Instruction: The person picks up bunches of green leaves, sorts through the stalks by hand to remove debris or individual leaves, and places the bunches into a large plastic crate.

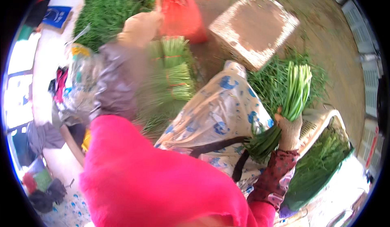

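Observation:
My right hand [290,132], in a knit glove, grips a loose bunch of chive-like green stalks [295,90]. Pale stem ends point up, while the leafy ends hang behind the hand over my patterned plastic apron [219,105]. My left hand [141,27], in a tan glove, is stretched forward beside a red bag [182,20] with red strips at its mouth. Motion blurs that hand, so whether its fingers hold a strip cannot be made out. Just below it lie bunches of stalks [179,80] tied with red bands, partly hidden by my left sleeve.
A dirt-stained foam block [256,23] stands ahead on the earthen floor. Loose greens [274,77] lie beside it. At right is a basket [338,117] of greens; a green heap [112,10] lies far left. Plastic bags [82,74] sit left, white crates [370,87] far right.

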A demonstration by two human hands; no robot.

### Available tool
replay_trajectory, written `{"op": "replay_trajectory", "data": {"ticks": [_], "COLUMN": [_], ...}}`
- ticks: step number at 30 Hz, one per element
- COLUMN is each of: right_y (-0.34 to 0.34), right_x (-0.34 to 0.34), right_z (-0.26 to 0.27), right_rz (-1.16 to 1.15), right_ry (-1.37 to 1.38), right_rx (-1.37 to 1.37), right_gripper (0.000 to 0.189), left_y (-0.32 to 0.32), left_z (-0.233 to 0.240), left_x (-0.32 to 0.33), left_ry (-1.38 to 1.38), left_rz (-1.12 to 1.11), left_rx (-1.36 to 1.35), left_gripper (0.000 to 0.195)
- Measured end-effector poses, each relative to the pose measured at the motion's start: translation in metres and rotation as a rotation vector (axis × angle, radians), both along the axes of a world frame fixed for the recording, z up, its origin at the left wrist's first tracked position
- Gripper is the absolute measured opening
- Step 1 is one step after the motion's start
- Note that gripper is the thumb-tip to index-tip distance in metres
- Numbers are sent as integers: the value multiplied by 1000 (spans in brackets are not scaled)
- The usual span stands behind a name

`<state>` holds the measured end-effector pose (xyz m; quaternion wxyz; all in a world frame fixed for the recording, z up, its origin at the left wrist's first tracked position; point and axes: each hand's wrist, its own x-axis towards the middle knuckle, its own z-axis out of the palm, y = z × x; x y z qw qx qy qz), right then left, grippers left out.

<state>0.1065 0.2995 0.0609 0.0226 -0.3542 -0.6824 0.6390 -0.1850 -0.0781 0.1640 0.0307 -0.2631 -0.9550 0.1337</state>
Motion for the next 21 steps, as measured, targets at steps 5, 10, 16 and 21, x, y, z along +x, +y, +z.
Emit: {"op": "replay_trajectory", "data": {"ticks": [5, 10, 16, 21], "right_y": [36, 65, 85, 88], "right_x": [-15, -37, -60, -92], "right_z": [7, 12, -26, -34], "right_rz": [-32, 48, 149, 319], "right_ry": [-47, -27, -23, -148], "right_rx": [85, 191, 372, 525], "right_gripper": [36, 37, 72, 73], "left_y": [84, 207, 319, 327], "left_z": [48, -16, -176, -247], "left_x": [45, -21, -141, -210], "left_ry": [-1053, -746, -570, -733], "left_rz": [-405, -555, -181, -69], "left_rx": [311, 497, 390, 442], "left_gripper": [12, 14, 15, 17]}}
